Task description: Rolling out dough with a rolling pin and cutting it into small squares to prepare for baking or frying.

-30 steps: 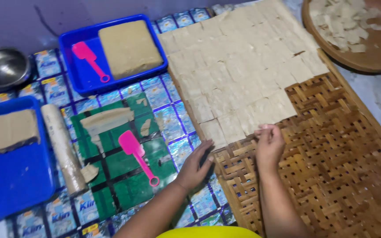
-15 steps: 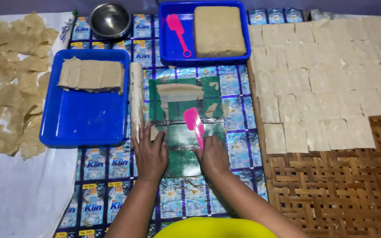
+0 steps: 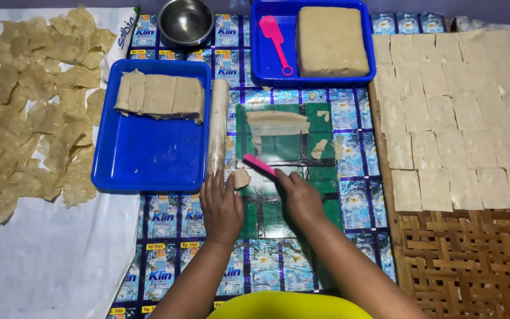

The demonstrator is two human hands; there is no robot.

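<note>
Fingers of your right hand are closed around the handle of the flat pink plastic scraper, whose long axis runs up and to the left toward the small beige scrap of dough just beside your left hand. That left hand lies open and flat, fingertips at the lower end of the long pale dough roll, which stretches away from you beside the blue plastic tray of folded dough sheets. Both rest on the green cutting mat.
</note>
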